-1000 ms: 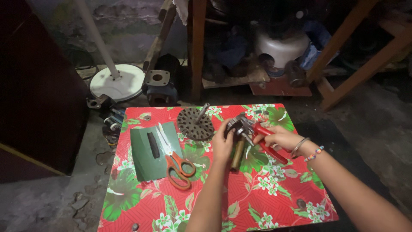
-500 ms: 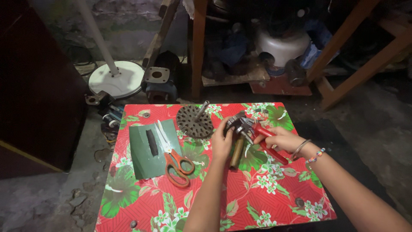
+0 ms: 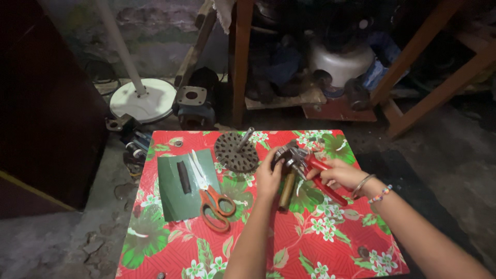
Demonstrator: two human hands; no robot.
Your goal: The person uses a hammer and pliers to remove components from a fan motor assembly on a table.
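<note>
On the red flowered tablecloth [image 3: 341, 248] my left hand [image 3: 268, 178] grips a dark metal part [image 3: 285, 155] with a wooden handle [image 3: 287, 190] that points toward me. My right hand [image 3: 338, 174] is shut on red-handled pliers [image 3: 323, 175], whose jaws bite the metal part. A round perforated metal disc with a short shaft [image 3: 236, 151] lies just left of my left hand.
Orange-handled scissors [image 3: 212, 199] lie across a dark green sheet [image 3: 183, 186] with a small black strip on it. Behind the table stand a white fan base with a pole [image 3: 143, 99], a motor [image 3: 194, 106], wooden legs [image 3: 242, 67] and stored pots.
Both hands stay on the metal part and pliers with only slight shifts. The view has dipped a little.
</note>
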